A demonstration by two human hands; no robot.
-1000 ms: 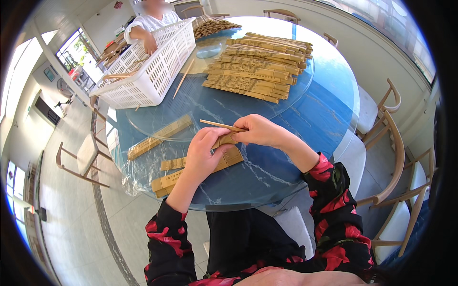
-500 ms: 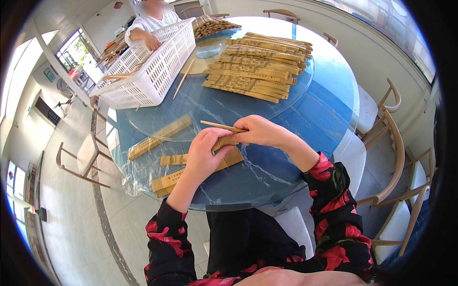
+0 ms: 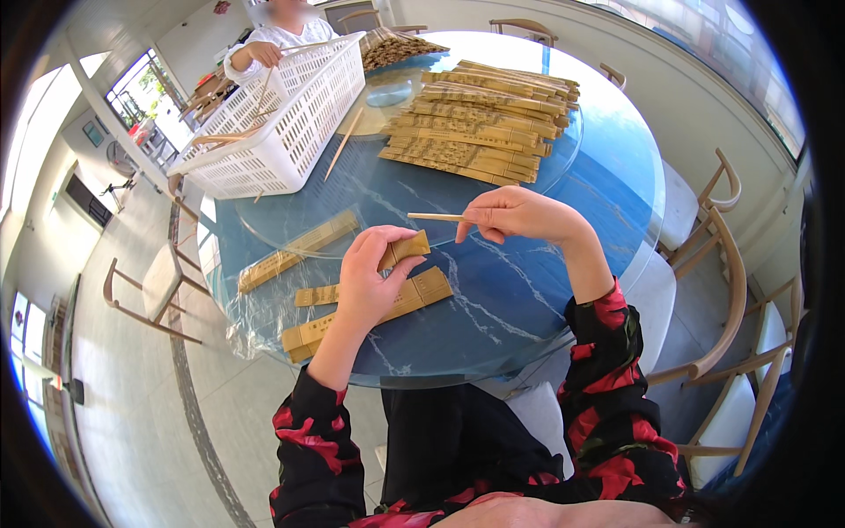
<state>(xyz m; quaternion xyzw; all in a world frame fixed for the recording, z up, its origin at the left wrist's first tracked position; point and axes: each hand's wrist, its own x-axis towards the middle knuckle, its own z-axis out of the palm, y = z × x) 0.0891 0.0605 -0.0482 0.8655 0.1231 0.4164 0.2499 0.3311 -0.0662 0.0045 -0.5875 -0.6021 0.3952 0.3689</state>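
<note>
Over the near side of the round table, my left hand (image 3: 368, 268) is closed around a brown paper sleeve (image 3: 408, 249), its end sticking out past the fingers. To its right and slightly farther away, my right hand (image 3: 521, 214) pinches a thin wooden chopstick (image 3: 436, 216), whose free end points left. The stick and the sleeve are apart. Under my left wrist lies a longer brown paper sleeve (image 3: 422, 296), with a shorter printed sleeve (image 3: 317, 296) beside it. Farther left is a bundle of brown sleeves (image 3: 299, 252) by clear crumpled plastic.
A large pile of brown paper sleeves (image 3: 475, 128) covers the far middle of the glass table (image 3: 607, 194). At the far left stands a white slatted basket (image 3: 304, 141) holding wooden sticks; a person's hand (image 3: 264, 53) is above it. One loose stick (image 3: 343, 145) lies nearby. Chairs (image 3: 722, 290) surround the table.
My right hand has drawn away from my left, to the right and farther off, taking the chopstick with it. Across the table, the other person's hand has risen from the basket with a stick.
</note>
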